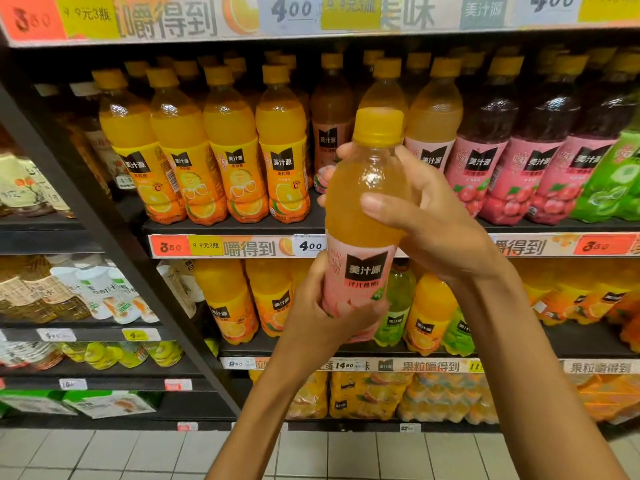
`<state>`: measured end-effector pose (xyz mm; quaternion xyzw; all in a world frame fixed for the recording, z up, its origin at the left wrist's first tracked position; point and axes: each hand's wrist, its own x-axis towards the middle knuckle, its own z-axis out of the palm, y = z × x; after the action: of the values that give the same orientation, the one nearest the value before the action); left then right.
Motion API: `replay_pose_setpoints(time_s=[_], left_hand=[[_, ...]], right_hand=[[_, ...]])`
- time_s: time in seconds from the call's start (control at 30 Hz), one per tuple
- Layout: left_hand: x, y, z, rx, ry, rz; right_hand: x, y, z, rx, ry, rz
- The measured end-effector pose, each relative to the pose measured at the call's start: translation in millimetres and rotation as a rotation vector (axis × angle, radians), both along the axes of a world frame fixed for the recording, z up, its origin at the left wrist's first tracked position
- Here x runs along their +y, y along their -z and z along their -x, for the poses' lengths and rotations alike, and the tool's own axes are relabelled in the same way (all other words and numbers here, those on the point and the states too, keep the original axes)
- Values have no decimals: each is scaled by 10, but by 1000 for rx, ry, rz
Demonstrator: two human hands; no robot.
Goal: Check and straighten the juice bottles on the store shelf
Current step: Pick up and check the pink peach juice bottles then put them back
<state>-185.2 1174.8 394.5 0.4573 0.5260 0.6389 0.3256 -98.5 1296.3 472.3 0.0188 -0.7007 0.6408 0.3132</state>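
A juice bottle (363, 216) with a yellow cap, pale orange juice and a pink label is held upright in front of the shelf. My left hand (318, 313) grips its lower labelled part from the left. My right hand (426, 220) wraps round its upper body from the right, thumb across the front. Behind it, the middle shelf (239, 226) carries a row of orange juice bottles (228, 150), pale juice bottles with pink labels (433, 116) and dark red juice bottles (491, 157), all standing upright.
Green-labelled bottles (616, 174) stand at the far right. The lower shelf (588, 341) holds more orange and green bottles, with shrink-wrapped packs (374, 396) at the bottom. A dark upright post (104, 244) divides off a left bay of other drinks. Tiled floor (104, 455) lies below.
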Motion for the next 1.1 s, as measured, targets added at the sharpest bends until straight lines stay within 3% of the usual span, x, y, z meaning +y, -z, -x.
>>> replay_pose_setpoints(time_s=[0.2,0.37,0.5,0.6,0.7,0.9,1.1], left_hand=[[-16,5,79,16,41,-34],[-56,27,77,-165,159,-8],[-64,90,-23,-326,303,30],[-29,110,-33,-412,301,37],[-22,82,23,-366,253,87],[29,63,30,-207,105,164],[49,44,38,-667,395,68]], right_hand=[[-86,-37,-57,85,-2,-109],[-30,-23,5,71,29,20],[7,-3,125,32,-203,294],[42,32,185,-4,-67,368],[86,34,182,-43,117,415],[69,-36,184,-151,343,208],[82,-27,192,-72,185,306]])
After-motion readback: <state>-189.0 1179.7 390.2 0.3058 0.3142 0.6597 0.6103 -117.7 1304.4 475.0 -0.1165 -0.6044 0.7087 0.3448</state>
